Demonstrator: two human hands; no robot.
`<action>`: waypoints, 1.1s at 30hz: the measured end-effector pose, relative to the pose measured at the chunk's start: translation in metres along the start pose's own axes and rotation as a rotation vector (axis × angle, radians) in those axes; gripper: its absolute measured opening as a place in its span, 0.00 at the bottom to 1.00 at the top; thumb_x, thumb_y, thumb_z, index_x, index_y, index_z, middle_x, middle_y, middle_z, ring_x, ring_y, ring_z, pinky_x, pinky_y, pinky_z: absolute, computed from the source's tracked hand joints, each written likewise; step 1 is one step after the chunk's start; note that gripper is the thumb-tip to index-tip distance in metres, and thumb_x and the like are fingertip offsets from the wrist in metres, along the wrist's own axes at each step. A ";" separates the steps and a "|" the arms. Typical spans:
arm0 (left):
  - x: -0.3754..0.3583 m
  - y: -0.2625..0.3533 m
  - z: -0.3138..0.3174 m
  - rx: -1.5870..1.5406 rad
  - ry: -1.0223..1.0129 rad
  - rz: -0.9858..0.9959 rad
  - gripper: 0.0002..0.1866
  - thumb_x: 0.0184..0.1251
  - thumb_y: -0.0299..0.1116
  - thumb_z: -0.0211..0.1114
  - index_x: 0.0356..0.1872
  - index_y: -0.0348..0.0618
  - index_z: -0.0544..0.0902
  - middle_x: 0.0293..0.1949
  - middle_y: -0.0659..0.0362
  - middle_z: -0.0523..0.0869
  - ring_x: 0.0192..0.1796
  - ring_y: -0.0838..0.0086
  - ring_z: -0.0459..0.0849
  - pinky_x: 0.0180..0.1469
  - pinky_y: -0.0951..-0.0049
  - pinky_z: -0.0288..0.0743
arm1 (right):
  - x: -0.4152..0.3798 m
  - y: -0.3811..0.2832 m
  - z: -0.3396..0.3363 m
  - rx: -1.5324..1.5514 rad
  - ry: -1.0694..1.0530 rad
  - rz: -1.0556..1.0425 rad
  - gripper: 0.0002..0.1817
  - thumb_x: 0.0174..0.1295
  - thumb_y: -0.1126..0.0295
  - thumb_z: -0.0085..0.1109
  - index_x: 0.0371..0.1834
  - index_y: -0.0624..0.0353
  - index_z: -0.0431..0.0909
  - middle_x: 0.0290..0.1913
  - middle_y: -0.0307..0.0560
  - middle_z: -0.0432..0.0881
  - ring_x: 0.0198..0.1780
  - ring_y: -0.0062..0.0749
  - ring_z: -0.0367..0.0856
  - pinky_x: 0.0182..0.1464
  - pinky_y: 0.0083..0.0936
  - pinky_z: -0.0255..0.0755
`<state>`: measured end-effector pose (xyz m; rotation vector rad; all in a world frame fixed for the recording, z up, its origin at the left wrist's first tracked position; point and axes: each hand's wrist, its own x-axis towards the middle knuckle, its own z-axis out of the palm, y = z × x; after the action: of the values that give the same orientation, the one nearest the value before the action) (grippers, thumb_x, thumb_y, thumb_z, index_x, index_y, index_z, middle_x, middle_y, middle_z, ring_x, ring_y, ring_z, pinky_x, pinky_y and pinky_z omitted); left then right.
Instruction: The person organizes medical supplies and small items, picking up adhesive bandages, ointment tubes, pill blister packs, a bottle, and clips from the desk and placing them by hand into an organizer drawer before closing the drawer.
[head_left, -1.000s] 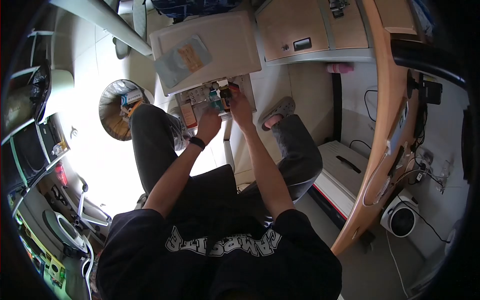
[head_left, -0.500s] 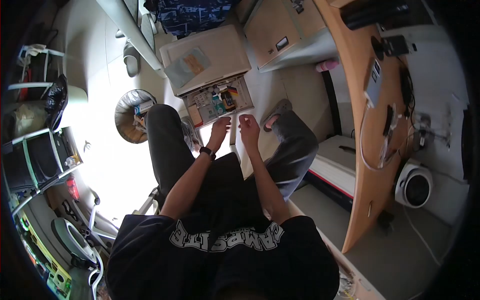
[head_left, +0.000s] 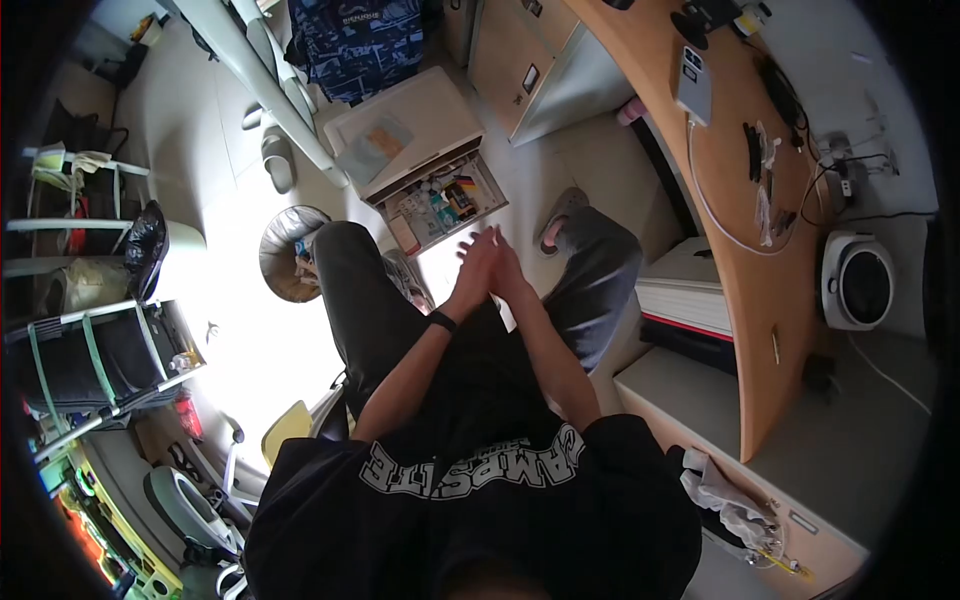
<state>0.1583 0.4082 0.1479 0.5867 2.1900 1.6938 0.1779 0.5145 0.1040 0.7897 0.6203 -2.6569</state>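
Note:
My left hand and my right hand meet in front of my lap, palm side against palm side. The left fingers are stretched and spread. Those of the right look extended too, partly overlapping the left hand. I see nothing held in either. Just beyond them a drawer is pulled out of a pale storage cabinet. Small items lie inside it, among them a teal packet and a dark object with yellow. On the cabinet's top rests a translucent bag with something brownish in it.
A lined waste bin stands left of my knee. A blue patterned backpack is behind the cabinet. To the right curves a wooden desk with cables and a small white fan-like device. A metal rack is at left.
My hands, apart before, have come together and touch each other. The whole view has shifted with my head, and the drawer still stands pulled out.

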 end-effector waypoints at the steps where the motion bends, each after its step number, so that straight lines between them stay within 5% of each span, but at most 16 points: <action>1: 0.000 0.002 0.002 0.547 0.014 0.269 0.25 0.73 0.42 0.43 0.67 0.41 0.64 0.60 0.50 0.73 0.65 0.63 0.69 0.62 0.63 0.63 | -0.004 0.005 0.013 0.053 -0.228 0.027 0.24 0.68 0.49 0.43 0.59 0.53 0.68 0.57 0.45 0.74 0.57 0.31 0.71 0.57 0.36 0.64; 2: -0.001 -0.001 -0.007 0.523 0.049 0.428 0.25 0.70 0.40 0.48 0.63 0.38 0.68 0.52 0.45 0.77 0.60 0.56 0.74 0.60 0.59 0.65 | -0.002 0.015 0.009 0.170 -0.261 -0.009 0.25 0.70 0.49 0.38 0.62 0.54 0.66 0.58 0.48 0.73 0.60 0.39 0.70 0.60 0.36 0.64; 4: 0.005 -0.003 -0.024 0.251 0.153 0.003 0.24 0.67 0.39 0.52 0.61 0.38 0.70 0.47 0.44 0.79 0.54 0.51 0.76 0.56 0.55 0.67 | -0.012 0.013 0.019 -0.050 -0.151 -0.002 0.24 0.70 0.52 0.40 0.62 0.54 0.66 0.58 0.46 0.73 0.59 0.34 0.70 0.60 0.35 0.64; 7: 0.019 -0.088 -0.065 0.629 0.235 -0.009 0.20 0.65 0.36 0.56 0.54 0.35 0.74 0.42 0.42 0.80 0.45 0.53 0.81 0.48 0.56 0.73 | -0.021 0.005 0.044 -0.356 -0.022 -0.047 0.21 0.68 0.58 0.44 0.61 0.55 0.67 0.58 0.47 0.74 0.60 0.35 0.72 0.60 0.33 0.66; 10: 0.033 -0.091 -0.114 0.599 0.232 -0.074 0.17 0.64 0.36 0.57 0.48 0.34 0.76 0.41 0.45 0.81 0.44 0.57 0.82 0.45 0.59 0.75 | 0.032 0.007 0.010 -0.124 0.143 -0.028 0.20 0.66 0.59 0.48 0.57 0.56 0.69 0.55 0.48 0.76 0.54 0.38 0.76 0.55 0.35 0.70; 13: 0.054 -0.076 -0.133 -0.478 0.320 -0.686 0.16 0.65 0.38 0.58 0.48 0.37 0.76 0.45 0.49 0.82 0.48 0.60 0.81 0.49 0.60 0.75 | 0.067 0.013 -0.008 -0.253 0.299 0.017 0.17 0.64 0.58 0.50 0.51 0.54 0.72 0.49 0.47 0.78 0.49 0.37 0.78 0.50 0.34 0.71; 14: 0.060 -0.097 -0.140 -0.888 0.220 -0.712 0.16 0.67 0.39 0.56 0.50 0.40 0.74 0.49 0.51 0.81 0.52 0.60 0.79 0.53 0.61 0.74 | 0.069 0.018 -0.014 -0.332 0.277 0.019 0.17 0.64 0.58 0.50 0.51 0.54 0.71 0.48 0.47 0.79 0.48 0.36 0.79 0.50 0.33 0.71; 17: 0.082 -0.167 -0.126 -1.068 0.042 -0.425 0.17 0.70 0.41 0.53 0.52 0.41 0.73 0.52 0.51 0.79 0.54 0.63 0.77 0.57 0.63 0.71 | 0.066 0.037 -0.047 -0.595 0.158 -0.063 0.17 0.63 0.58 0.53 0.50 0.53 0.73 0.41 0.45 0.81 0.39 0.33 0.82 0.41 0.30 0.73; 19: 0.101 -0.195 -0.116 -1.091 0.207 -0.584 0.14 0.70 0.38 0.53 0.51 0.44 0.75 0.52 0.55 0.79 0.55 0.65 0.76 0.58 0.64 0.69 | 0.058 0.046 -0.058 -0.916 0.205 -0.153 0.15 0.61 0.57 0.51 0.42 0.54 0.78 0.37 0.50 0.83 0.40 0.40 0.82 0.43 0.42 0.74; 21: 0.125 -0.202 -0.104 -1.146 0.396 -0.695 0.13 0.70 0.37 0.54 0.50 0.46 0.76 0.51 0.58 0.80 0.54 0.66 0.77 0.57 0.65 0.69 | 0.069 0.065 -0.082 -1.271 0.409 -0.165 0.14 0.58 0.57 0.53 0.38 0.54 0.80 0.38 0.53 0.83 0.42 0.45 0.82 0.47 0.41 0.74; 25: 0.161 -0.238 -0.092 -1.267 0.519 -0.645 0.11 0.70 0.33 0.52 0.49 0.46 0.77 0.49 0.60 0.81 0.51 0.69 0.78 0.52 0.64 0.72 | 0.066 0.060 -0.086 -1.187 0.410 -0.093 0.14 0.57 0.57 0.52 0.37 0.54 0.80 0.41 0.56 0.83 0.47 0.48 0.80 0.50 0.38 0.73; 26: 0.175 -0.339 -0.103 -1.668 -0.313 -0.100 0.11 0.69 0.30 0.52 0.50 0.45 0.77 0.47 0.59 0.82 0.50 0.68 0.80 0.49 0.63 0.75 | 0.062 0.058 -0.083 -1.208 0.412 -0.132 0.15 0.58 0.57 0.52 0.37 0.55 0.80 0.42 0.56 0.83 0.48 0.48 0.80 0.51 0.39 0.72; 29: 0.187 -0.281 -0.087 -1.583 0.670 -0.602 0.10 0.68 0.26 0.52 0.47 0.44 0.77 0.45 0.56 0.83 0.47 0.66 0.82 0.42 0.63 0.77 | 0.056 0.055 -0.083 -1.272 0.432 -0.120 0.16 0.58 0.57 0.51 0.38 0.56 0.80 0.42 0.56 0.82 0.48 0.50 0.80 0.52 0.40 0.72; 30: 0.176 -0.262 -0.084 -1.620 0.695 -0.578 0.08 0.67 0.26 0.54 0.44 0.42 0.78 0.44 0.52 0.84 0.44 0.65 0.84 0.37 0.63 0.78 | 0.050 0.053 -0.080 -1.298 0.425 -0.124 0.16 0.60 0.56 0.50 0.39 0.55 0.79 0.43 0.57 0.82 0.48 0.52 0.79 0.52 0.41 0.72; 32: 0.158 -0.290 -0.065 -0.424 0.494 -0.521 0.07 0.67 0.28 0.55 0.42 0.41 0.78 0.44 0.50 0.83 0.44 0.65 0.84 0.36 0.63 0.78 | 0.044 0.047 -0.075 -1.330 0.443 -0.110 0.17 0.60 0.55 0.49 0.40 0.56 0.79 0.41 0.58 0.82 0.47 0.54 0.79 0.51 0.43 0.72; 33: 0.150 -0.241 -0.061 0.141 0.303 -0.574 0.07 0.67 0.30 0.56 0.42 0.40 0.78 0.41 0.50 0.83 0.42 0.67 0.83 0.36 0.64 0.77 | 0.045 0.042 -0.070 -1.313 0.481 -0.077 0.17 0.60 0.55 0.49 0.40 0.56 0.79 0.41 0.58 0.82 0.47 0.55 0.79 0.50 0.43 0.72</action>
<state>-0.0326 0.3788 -0.0692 -0.2791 2.3787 1.3883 0.1894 0.5051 0.0124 0.8845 2.1436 -1.4568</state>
